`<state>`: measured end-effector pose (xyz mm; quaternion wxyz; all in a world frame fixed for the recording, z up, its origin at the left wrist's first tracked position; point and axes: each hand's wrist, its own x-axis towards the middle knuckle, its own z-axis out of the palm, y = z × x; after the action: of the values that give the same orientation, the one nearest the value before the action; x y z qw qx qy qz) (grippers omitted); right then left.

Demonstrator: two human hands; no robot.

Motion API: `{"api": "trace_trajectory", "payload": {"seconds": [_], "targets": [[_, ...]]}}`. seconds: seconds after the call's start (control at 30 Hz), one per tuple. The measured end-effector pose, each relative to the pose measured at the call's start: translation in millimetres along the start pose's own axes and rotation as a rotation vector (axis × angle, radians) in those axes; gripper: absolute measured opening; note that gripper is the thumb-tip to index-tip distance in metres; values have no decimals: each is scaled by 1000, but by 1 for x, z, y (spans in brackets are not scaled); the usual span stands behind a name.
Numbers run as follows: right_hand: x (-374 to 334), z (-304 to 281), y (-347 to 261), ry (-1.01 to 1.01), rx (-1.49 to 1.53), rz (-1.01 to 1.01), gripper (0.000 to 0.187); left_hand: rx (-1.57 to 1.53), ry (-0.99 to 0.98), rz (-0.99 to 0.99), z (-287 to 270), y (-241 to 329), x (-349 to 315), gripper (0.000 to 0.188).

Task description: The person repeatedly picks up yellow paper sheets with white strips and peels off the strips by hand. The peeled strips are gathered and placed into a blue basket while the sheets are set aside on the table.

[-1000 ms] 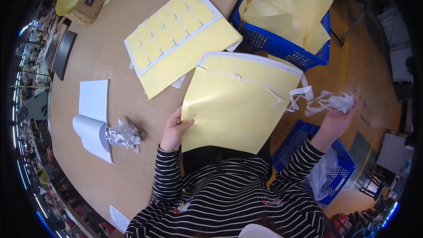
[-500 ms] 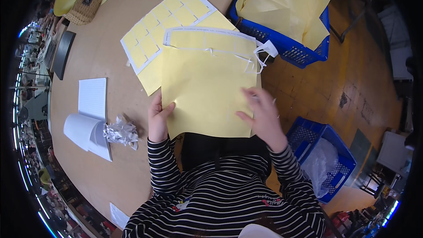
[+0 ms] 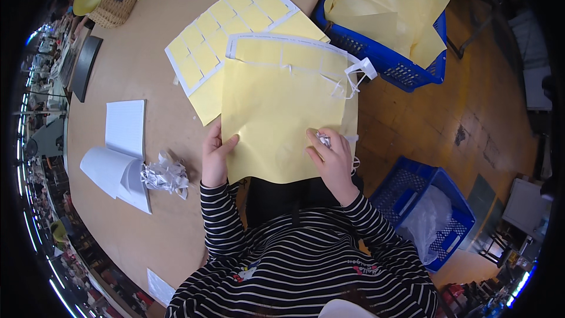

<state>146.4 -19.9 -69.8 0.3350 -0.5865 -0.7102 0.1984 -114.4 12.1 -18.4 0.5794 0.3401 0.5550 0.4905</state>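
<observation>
A large yellow sheet (image 3: 276,118) hangs over the table edge in front of me. White paper strips (image 3: 359,73) curl loose from its upper right. My left hand (image 3: 215,153) pinches the sheet's left edge, thumb on top and fingers beneath. Over the sheet's right side, my right hand (image 3: 331,156) is closed around a small crumpled bunch of white paper strips (image 3: 323,139). Thin white strips also dangle beside its wrist. Farther back lies another yellow sheet with a white printed grid border (image 3: 235,15), partly covered by the one I hold.
An open notebook (image 3: 125,129) and a crumpled white paper wad (image 3: 166,175) lie on the table at left. A wicker basket (image 3: 119,0) stands far left. One blue crate (image 3: 382,70) holds yellow sheets; another blue crate (image 3: 456,238) with clear plastic stands lower right.
My right hand has moved left and inward over the sheet, and white strips now show in its fingers. The left hand keeps its hold. The whole view has shifted slightly.
</observation>
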Motion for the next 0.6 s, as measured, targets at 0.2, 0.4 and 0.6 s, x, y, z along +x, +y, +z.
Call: {"api": "trace_trajectory", "payload": {"seconds": [0.2,0.4,0.6], "targets": [[9,6,-5,32,-17,-32,24,3,-3,-13,1,2,-3,51],[13,-26,4,42,150,54,10,45,-43,49,1,-2,-6,56],[51,-98,21,540,226,254,20,181,-249,-1,12,-1,-18,69]]}}
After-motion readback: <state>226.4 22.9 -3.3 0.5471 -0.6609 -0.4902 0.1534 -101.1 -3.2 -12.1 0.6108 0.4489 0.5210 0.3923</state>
